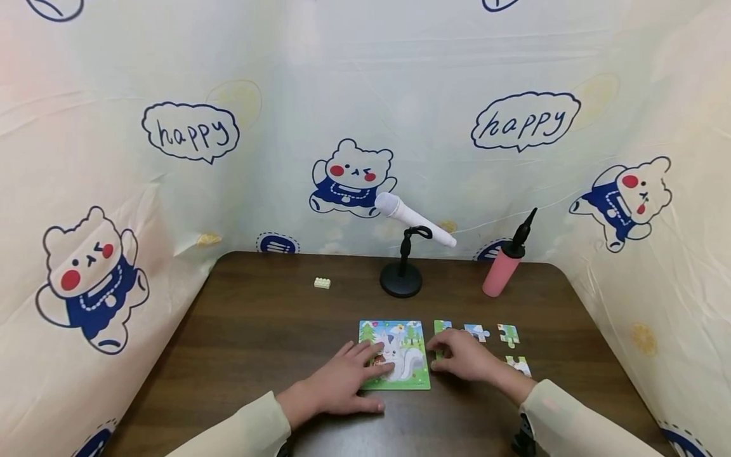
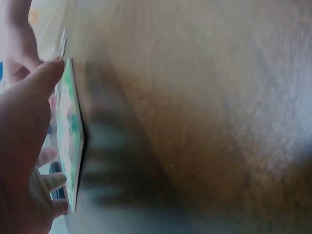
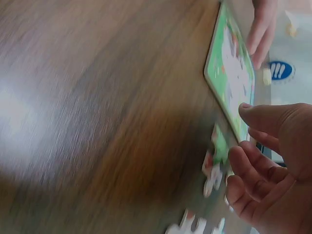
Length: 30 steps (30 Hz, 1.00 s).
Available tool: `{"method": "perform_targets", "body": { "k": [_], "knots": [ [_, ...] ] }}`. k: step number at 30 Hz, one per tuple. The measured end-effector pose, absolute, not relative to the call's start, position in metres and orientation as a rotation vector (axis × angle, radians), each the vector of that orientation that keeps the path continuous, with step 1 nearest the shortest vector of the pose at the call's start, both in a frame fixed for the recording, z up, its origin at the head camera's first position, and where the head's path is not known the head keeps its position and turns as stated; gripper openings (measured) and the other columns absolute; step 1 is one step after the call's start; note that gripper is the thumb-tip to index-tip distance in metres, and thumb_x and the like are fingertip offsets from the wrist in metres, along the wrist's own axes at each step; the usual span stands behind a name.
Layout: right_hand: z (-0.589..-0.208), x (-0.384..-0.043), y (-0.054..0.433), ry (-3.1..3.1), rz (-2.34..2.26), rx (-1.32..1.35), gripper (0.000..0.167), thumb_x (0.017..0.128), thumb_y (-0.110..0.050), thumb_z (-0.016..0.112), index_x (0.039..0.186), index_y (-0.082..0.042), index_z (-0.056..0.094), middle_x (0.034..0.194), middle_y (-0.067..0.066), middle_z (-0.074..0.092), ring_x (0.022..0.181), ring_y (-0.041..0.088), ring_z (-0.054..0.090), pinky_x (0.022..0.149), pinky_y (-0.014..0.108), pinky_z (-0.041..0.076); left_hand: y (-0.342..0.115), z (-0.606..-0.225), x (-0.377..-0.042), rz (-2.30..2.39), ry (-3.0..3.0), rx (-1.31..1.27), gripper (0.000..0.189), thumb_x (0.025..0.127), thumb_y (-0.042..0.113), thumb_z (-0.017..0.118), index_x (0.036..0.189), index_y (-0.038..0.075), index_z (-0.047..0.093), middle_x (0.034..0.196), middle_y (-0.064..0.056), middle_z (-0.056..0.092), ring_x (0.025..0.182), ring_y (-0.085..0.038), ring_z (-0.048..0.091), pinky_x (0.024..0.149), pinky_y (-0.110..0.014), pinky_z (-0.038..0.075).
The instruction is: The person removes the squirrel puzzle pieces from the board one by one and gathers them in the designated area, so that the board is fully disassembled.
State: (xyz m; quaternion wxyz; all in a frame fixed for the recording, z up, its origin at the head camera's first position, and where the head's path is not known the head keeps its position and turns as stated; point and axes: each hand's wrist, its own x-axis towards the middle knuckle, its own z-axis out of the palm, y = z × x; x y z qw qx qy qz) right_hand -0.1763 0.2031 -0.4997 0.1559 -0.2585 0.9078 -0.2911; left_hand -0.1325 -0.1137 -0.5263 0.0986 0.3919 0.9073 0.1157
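The left hand (image 1: pixel 342 381) lies flat on the square cardboard puzzle board with a white squirrel picture and green border (image 1: pixel 400 355). Its fingers are straight and a little spread, and they press on the left lower part of the board; the thumb lies on the dark brown wooden worktop (image 1: pixel 257 330) just beside the board's near edge. In the left wrist view the left hand (image 2: pixel 24 146) touches the board (image 2: pixel 70 146) from the side, and the thumb tip is at the board's edge.

The right hand (image 1: pixel 465 357) is just to the right of the board. Its fingers are curled loosely, and the fingertips meet a green loose puzzle piece (image 1: pixel 441 330) that lies close to the board's right edge. In the right wrist view the right hand (image 3: pixel 273 161) has bent fingers with the thumb above them, and the green piece (image 3: pixel 219 146) is just under the fingertips; the view is blurred, so I cannot tell whether the piece is pinched or only touched.

Three more loose puzzle pieces (image 1: pixel 507 334) lie on the worktop to the right of this hand, apart from each other. Farther back stand a white microphone on a black round stand (image 1: pixel 407 254) and a pink hand pump with a black tip (image 1: pixel 505 266). A small cream toy brick (image 1: pixel 322 283) lies to the left of the stand.
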Motion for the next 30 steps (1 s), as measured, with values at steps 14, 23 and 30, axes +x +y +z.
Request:
{"method": "perform_targets", "body": {
  "k": [14, 23, 30],
  "knots": [
    [-0.507, -0.172, 0.165, 2.625, -0.678, -0.798, 0.037, 0.086, -0.026, 0.083, 0.119, -0.010, 0.075, 0.099, 0.000, 0.063, 0.077, 0.011, 0.051, 0.068, 0.026, 0.043, -0.109, -0.533, -0.126, 0.301, 2.630, 1.172, 0.073, 0.092, 0.076, 0.052, 0.157, 0.045, 0.038, 0.169, -0.006, 0.028, 0.156, -0.038, 0.024, 0.113, -0.072, 0.028],
    [-0.512, -0.170, 0.161, 2.636, -0.648, -0.762, 0.036, 0.084, -0.025, 0.086, 0.115, -0.012, 0.077, 0.101, 0.001, 0.062, 0.079, 0.012, 0.051, 0.069, 0.027, 0.045, -0.109, -0.537, -0.125, 0.311, 2.620, 1.153, 0.073, 0.092, 0.076, 0.052, 0.157, 0.047, 0.036, 0.170, -0.005, 0.026, 0.156, -0.039, 0.022, 0.111, -0.074, 0.029],
    [-0.515, -0.172, 0.162, 2.647, -0.672, -0.754, 0.033, 0.082, -0.024, 0.087, 0.111, -0.013, 0.076, 0.098, -0.001, 0.059, 0.078, 0.012, 0.051, 0.069, 0.028, 0.044, -0.108, -0.535, -0.126, 0.298, 2.632, 1.152, 0.074, 0.091, 0.076, 0.054, 0.157, 0.047, 0.037, 0.169, -0.004, 0.028, 0.156, -0.038, 0.023, 0.110, -0.073, 0.031]
  ]
}}
